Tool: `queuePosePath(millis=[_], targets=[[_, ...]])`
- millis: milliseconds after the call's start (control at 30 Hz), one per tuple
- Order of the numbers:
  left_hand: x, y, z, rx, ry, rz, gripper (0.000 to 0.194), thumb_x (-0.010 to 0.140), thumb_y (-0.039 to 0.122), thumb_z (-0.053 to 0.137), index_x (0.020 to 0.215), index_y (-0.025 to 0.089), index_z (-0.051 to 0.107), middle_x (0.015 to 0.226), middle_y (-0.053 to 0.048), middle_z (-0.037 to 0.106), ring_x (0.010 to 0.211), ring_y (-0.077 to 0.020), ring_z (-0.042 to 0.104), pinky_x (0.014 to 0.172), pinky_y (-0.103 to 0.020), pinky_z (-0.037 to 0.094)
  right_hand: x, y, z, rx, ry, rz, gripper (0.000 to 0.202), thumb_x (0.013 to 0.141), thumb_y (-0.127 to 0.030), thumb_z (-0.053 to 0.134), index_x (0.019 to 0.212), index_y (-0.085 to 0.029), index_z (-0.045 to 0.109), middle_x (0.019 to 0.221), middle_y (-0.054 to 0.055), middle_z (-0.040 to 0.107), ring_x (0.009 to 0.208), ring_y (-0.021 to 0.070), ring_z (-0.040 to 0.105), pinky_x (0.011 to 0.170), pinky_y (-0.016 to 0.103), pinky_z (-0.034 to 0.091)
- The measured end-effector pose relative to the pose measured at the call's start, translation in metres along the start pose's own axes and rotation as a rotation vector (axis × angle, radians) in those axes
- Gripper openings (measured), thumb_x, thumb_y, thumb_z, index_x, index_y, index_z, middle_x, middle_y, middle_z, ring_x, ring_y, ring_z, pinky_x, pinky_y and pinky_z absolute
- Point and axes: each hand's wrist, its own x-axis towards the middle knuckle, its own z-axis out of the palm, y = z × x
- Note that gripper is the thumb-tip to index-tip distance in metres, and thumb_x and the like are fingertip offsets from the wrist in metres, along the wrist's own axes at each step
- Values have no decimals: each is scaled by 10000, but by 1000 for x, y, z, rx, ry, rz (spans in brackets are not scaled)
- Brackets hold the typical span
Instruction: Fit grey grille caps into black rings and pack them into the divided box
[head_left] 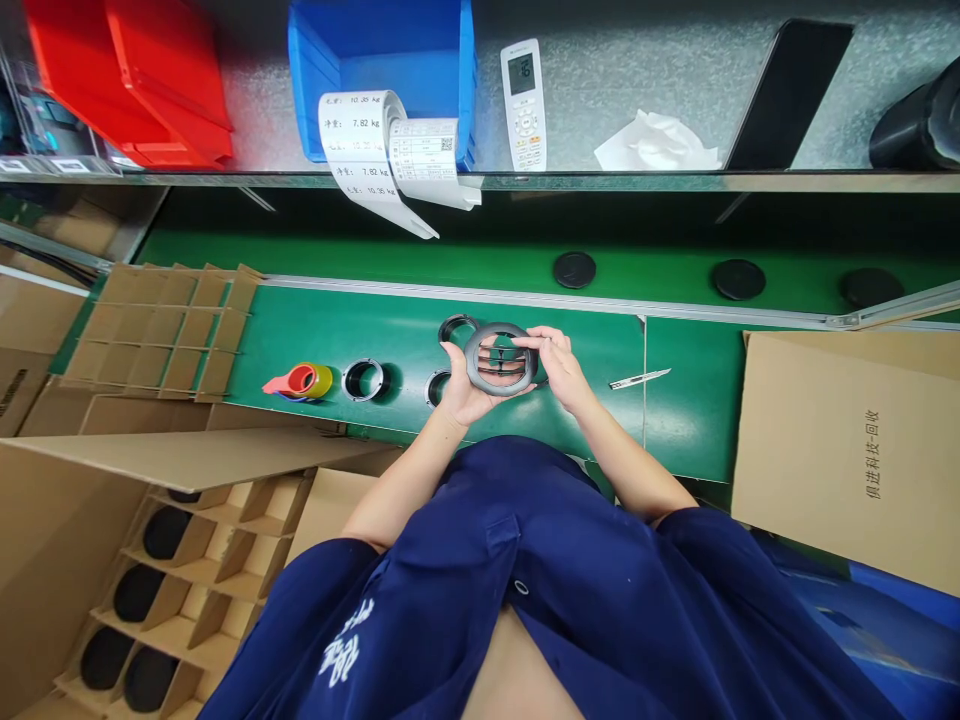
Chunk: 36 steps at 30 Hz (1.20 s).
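left hand point(463, 385) cups black ring part point(501, 359) from left rim | right hand point(559, 365) pinches right rim | ring face toward camera, held between hands above green table point(375, 330)

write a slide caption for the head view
Both hands, left and right, hold a black ring over a green bench.

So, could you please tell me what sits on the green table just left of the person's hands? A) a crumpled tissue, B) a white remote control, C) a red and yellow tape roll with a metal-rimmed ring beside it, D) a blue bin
C: the tape roll and ring lie on the green table, left of the left hand.
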Motion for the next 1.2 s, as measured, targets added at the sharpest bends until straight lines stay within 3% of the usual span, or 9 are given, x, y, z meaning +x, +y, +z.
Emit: queuePosePath(millis=[267,433,567,667,1000,1100,1200], targets=[[1,3,-2,-42,29,-12,1072,845,901,132,1423,128,600,1265,-260,696,1243,-425,647,1015,-660,513,0,4,1,-42,-47,-18,777,1047,-734,160,1266,-294,763,1372,83,579,1329,265,489,1202,497,343],[3,6,-8,55,59,-9,1043,849,911,126,1396,163,606,1251,-221,712,1187,-403,684,980,-633,553,2,2,9,-93,-39,-15,850,1042,-727,64,1333,-284,729,1391,83,573,1365,248,470,1225,465,314],[9,10,-9,80,91,53,995,857,922,189,1449,212,557,1331,-190,683,1258,-406,643,997,-638,547,8,7,9,-128,-113,-13,929,1016,-745,-8,1363,-272,711,1410,80,556,1396,233,439,1237,446,280],[12,10,-4,70,119,14,983,873,910,212,1481,205,527,1388,-204,647,1314,-424,598,1005,-653,536,10,10,5,-101,-124,38,940,1008,-753,-22,1365,-280,708,1407,74,554,1406,223,430,1237,443,277],[17,14,7,15,46,-87,1022,886,884,205,1517,133,489,1325,-265,663,1278,-446,618,1032,-684,497,6,14,-1,96,-22,126,756,1078,-668,88,1333,-327,713,1422,45,544,1380,221,474,1214,448,369],[21,15,2,3,51,-95,992,903,868,183,1514,153,498,1327,-243,673,1258,-422,639,1027,-667,510,3,16,3,-64,-21,66,764,1068,-674,80,1405,-319,667,1510,66,486,1434,258,403,1248,503,316],[26,11,-11,-38,141,-122,897,965,802,184,1475,159,545,1316,-197,697,1255,-365,653,1066,-593,520,-6,26,12,-332,-182,-120,718,1014,-752,350,1483,-270,602,1632,97,372,1526,334,239,1286,565,202]])
